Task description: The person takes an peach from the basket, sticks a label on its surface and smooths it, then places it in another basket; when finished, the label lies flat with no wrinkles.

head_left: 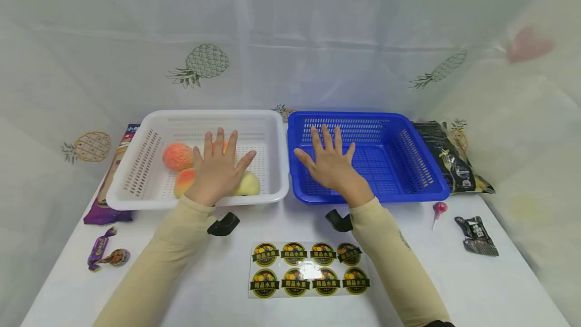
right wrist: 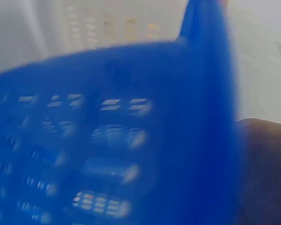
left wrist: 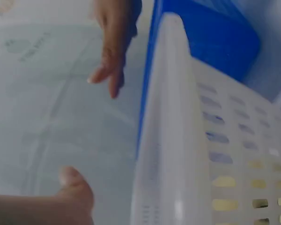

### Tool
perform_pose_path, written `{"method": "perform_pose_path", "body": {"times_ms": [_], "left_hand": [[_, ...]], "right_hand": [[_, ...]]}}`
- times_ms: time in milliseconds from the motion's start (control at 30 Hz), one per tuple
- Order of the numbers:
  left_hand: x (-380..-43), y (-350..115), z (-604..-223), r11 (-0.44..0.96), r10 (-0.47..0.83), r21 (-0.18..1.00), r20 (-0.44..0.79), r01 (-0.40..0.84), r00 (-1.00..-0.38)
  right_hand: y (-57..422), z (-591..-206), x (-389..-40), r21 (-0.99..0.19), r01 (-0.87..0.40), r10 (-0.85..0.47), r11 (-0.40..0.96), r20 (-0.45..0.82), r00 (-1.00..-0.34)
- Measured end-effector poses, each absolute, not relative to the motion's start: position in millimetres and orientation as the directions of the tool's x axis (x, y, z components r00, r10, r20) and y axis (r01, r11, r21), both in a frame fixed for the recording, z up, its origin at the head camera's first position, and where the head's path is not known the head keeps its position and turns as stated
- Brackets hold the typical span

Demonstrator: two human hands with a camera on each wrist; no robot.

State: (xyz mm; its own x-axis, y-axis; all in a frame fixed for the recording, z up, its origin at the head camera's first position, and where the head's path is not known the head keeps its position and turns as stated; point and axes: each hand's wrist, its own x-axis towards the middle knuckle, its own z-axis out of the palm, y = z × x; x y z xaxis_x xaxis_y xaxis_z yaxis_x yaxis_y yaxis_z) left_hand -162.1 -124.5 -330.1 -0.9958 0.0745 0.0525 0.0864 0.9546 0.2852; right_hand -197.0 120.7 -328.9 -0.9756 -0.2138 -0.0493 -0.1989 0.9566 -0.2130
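My left hand [head_left: 216, 169] is spread flat above the white basket [head_left: 127, 202], fingers straight, holding nothing. Inside that basket lie peach-coloured fruits [head_left: 177, 156] and a pale yellow-green fruit [head_left: 247, 184]; the hand hides part of them. Over the left part of the blue basket [head_left: 426, 193] my right hand [head_left: 333, 168] is spread too, with nothing in it. The left wrist view shows the right hand [left wrist: 113, 44] beyond the white basket's rim [left wrist: 171, 122]. Blue basket wall [right wrist: 107, 140] fills most of the right wrist view, with a dark part of the hand at the right edge.
A sheet of round fruit stickers [head_left: 310, 269] lies in front. At left are a purple snack bag [head_left: 106, 191], a purple-wrapped candy [head_left: 100, 249] and a lollipop [head_left: 117, 257]. At right are a black bag [head_left: 447, 158], a red lollipop [head_left: 439, 209] and a black packet [head_left: 476, 236].
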Motion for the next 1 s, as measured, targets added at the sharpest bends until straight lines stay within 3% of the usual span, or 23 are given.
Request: {"method": "perform_pose_path", "body": {"times_ms": [133,267,467,733,1000], "left_hand": [[-131,-139,-326,0.942,0.002,0.326,0.241,0.083,-0.970],[-88,-172,-331,0.917,-0.186,0.400,0.397,-0.013,-0.898],[-57,-219,-353,0.822,-0.435,0.517,0.305,-0.237,-0.847],[-61,-228,-371,0.755,-0.483,0.592,0.209,-0.283,-0.851],[-61,-229,-371,0.724,-0.496,0.599,0.109,-0.342,-0.861]], "right_hand": [[114,-322,-185,-0.236,-0.287,-0.291,0.928,0.018,-0.956],[99,-313,-167,-0.260,-0.433,-0.413,0.863,0.132,-0.901],[64,-310,-155,-0.261,-0.581,-0.547,0.771,0.196,-0.814],[12,-322,-168,-0.315,-0.556,-0.606,0.769,-0.082,-0.791],[-6,-333,-185,-0.332,-0.495,-0.578,0.803,-0.235,-0.781]]}}
